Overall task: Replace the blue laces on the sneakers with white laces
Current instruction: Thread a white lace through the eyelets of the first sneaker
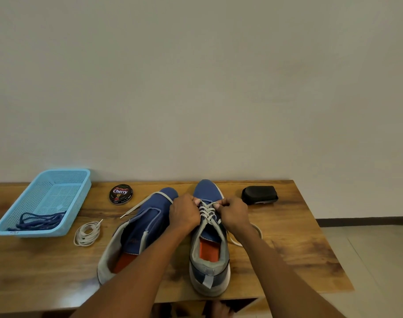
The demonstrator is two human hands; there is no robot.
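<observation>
White lace criss-crosses the eyelets of the right-hand sneaker, which stands upright with its toe pointing away toward the wall and its heel at the table's near edge. Both hands are right on it: the left hand pinches the lace at the left side of the upper rows, the right hand pinches it on the right, fingers curled in, one either side of the shoe's long axis. So the lacing runs from the toe back toward the person, and each hand works its own side, neither nearer than the other. One loose end trails over the toe of the left sneaker, which lies just beside, unlaced, tongue open. A coiled white lace waits left of it, likely for that shoe. The blue laces sit in the light-blue basket at far left. Beyond stand a Cherry polish tin and a black brush on the wooden table.
</observation>
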